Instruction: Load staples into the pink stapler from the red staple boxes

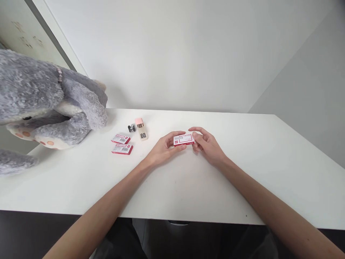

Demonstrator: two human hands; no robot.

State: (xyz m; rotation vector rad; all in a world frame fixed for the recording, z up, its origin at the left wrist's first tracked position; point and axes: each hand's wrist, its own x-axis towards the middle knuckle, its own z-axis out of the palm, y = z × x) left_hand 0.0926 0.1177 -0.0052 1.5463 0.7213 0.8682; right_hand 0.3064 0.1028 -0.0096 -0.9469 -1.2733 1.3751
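Both hands hold one small red-and-white box (183, 139) just over the middle of the table. My left hand (165, 148) grips its left end, thumb along the near side and fingers behind. At the right end, my right hand (207, 144) pinches the box between thumb and fingers, with the index finger stretched out past its far edge. Printed text on the box is too small to read. Two similar boxes lie to the left: one farther back (121, 139) and one nearer (122, 149), close together, with barcodes facing up.
A white table (269, 169) runs along a white wall. Behind the two boxes lie a small dark metallic item (131, 128) and a pink-and-cream stick-shaped item (142, 130). A large grey plush toy (78, 97) takes up the table's left end.
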